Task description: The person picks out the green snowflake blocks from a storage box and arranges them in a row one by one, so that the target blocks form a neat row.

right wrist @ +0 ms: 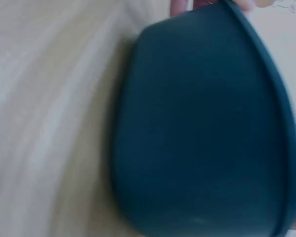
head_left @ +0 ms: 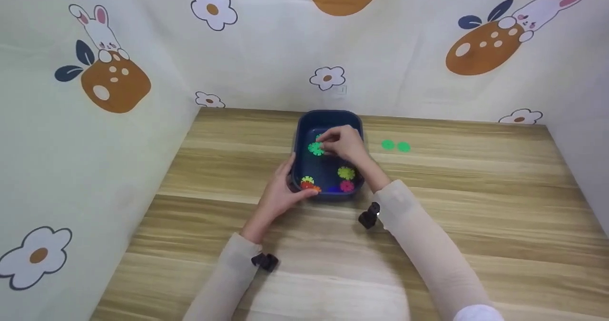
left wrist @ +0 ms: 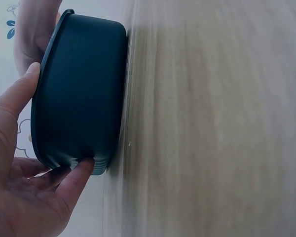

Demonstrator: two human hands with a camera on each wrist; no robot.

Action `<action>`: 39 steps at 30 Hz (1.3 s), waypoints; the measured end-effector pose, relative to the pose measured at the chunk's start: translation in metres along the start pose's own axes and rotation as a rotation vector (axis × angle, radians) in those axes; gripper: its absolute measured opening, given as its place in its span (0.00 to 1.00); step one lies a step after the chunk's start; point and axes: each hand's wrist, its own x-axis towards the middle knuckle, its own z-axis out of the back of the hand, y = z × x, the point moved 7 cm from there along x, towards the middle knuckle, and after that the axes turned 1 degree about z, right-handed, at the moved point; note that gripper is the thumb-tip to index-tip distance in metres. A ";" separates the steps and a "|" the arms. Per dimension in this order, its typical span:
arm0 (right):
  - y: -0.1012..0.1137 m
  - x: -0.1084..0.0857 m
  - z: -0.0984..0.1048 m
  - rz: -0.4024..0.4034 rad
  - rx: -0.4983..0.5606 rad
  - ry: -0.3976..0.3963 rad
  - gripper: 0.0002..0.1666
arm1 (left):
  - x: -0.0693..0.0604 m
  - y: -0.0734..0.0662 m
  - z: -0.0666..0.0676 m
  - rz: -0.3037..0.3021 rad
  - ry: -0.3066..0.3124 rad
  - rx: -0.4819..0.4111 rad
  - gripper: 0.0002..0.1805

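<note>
With the left hand, left of centre in the head view, grips the dark blue bin at its lower left corner, with the thumb over the rim and the fingers against the outer wall, seen also at the left of the left wrist view. With the right hand, over the bin's opening near mid-frame, pinches a green toothed disc between thumb and fingers, just beside another green piece partly hidden by the fingertips. Shows the bin upright on the wood-grain tabletop, at the middle of the head view. Holds inside, at the bin's lower left, a yellow-green disc, a red disc and an orange piece, close together; at its lower right, a yellow disc above a pink disc, near a blue piece. Has two flat green discs on the tabletop, right of the bin. Shows a printed backdrop across the upper frame. In the right wrist view, shows mostly the bin's blurred outer wall; cannot tell the right hand's pinch from there.
</note>
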 end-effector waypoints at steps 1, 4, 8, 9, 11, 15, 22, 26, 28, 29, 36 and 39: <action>0.000 0.000 0.004 0.000 0.011 0.000 0.08 | 0.000 0.000 0.000 0.003 0.002 0.004 0.59; 0.000 0.000 0.018 -0.001 0.045 -0.012 0.09 | 0.001 0.001 -0.001 0.017 0.009 0.007 0.59; -0.002 0.000 0.035 -0.014 0.072 -0.032 0.10 | 0.002 0.001 -0.001 0.012 0.007 -0.001 0.59; -0.003 0.000 0.038 -0.018 0.076 -0.033 0.11 | 0.001 0.001 0.000 0.012 0.004 -0.001 0.59; -0.005 0.000 0.045 -0.034 0.085 -0.034 0.12 | 0.000 0.003 0.000 0.021 0.002 0.003 0.60; -0.011 -0.001 0.061 -0.058 0.111 -0.057 0.14 | -0.001 0.004 -0.001 0.043 0.006 0.003 0.60; -0.019 -0.002 0.092 -0.076 0.094 -0.127 0.15 | 0.000 0.004 -0.002 0.064 0.007 -0.002 0.60; -0.023 -0.006 0.106 -0.084 0.114 -0.155 0.16 | 0.001 0.004 -0.002 0.069 0.009 -0.003 0.60; -0.025 -0.008 0.113 -0.082 0.135 -0.165 0.17 | 0.001 0.004 -0.002 0.066 0.012 0.001 0.60; -0.026 -0.009 0.115 -0.084 0.151 -0.169 0.17 | 0.001 0.004 -0.002 0.058 0.014 0.002 0.60; -0.032 -0.018 0.133 -0.088 0.213 -0.186 0.18 | 0.003 0.000 -0.001 0.040 0.029 0.013 0.60; -0.036 -0.020 0.140 -0.093 0.231 -0.194 0.19 | 0.002 0.000 -0.001 0.063 0.032 0.026 0.60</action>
